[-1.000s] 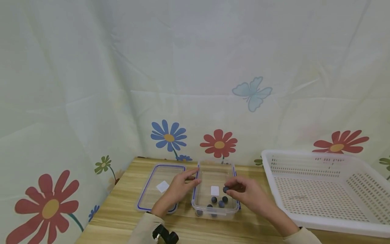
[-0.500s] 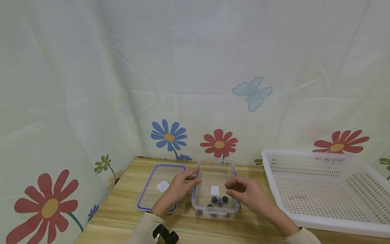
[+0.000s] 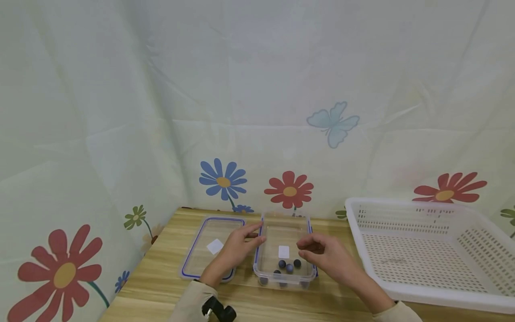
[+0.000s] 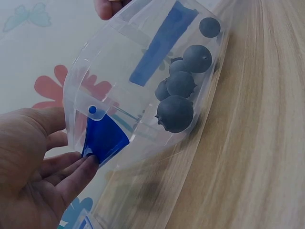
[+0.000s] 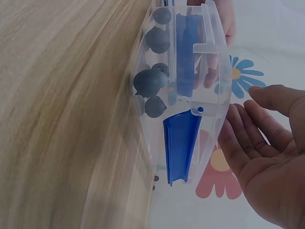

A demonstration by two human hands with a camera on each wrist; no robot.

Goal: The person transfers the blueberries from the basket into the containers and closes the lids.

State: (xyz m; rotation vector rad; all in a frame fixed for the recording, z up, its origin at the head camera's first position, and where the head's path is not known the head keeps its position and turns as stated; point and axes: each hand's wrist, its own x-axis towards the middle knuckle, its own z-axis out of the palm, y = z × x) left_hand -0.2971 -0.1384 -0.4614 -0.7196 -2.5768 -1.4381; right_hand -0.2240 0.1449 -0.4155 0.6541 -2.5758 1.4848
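Note:
A clear plastic box (image 3: 285, 226) with blue clasps stands uncovered on the table, with several blueberries (image 4: 181, 85) gathered at its near end. My left hand (image 3: 237, 243) rests against the box's left side, its fingertips touching the blue clasp (image 4: 105, 138) in the left wrist view. Over the right rim, my right hand (image 3: 330, 256) hangs with loosely bent fingers and a gap between thumb and fingertips, nothing held. Seen from the right wrist, its fingers (image 5: 250, 129) are beside the box wall, above the hanging right clasp (image 5: 180, 148).
Left of the box lies its clear lid (image 3: 197, 250) with a blue seal, partly behind my left wrist. A large white perforated basket (image 3: 426, 250) stands at the right. Behind the wooden table (image 3: 145, 286) hangs a flowered curtain (image 3: 257, 89).
One second ago my right thumb and fingers pinched a blueberry over the box; they have let it go into the box. Blueberries there have shifted slightly. My left hand has stayed put.

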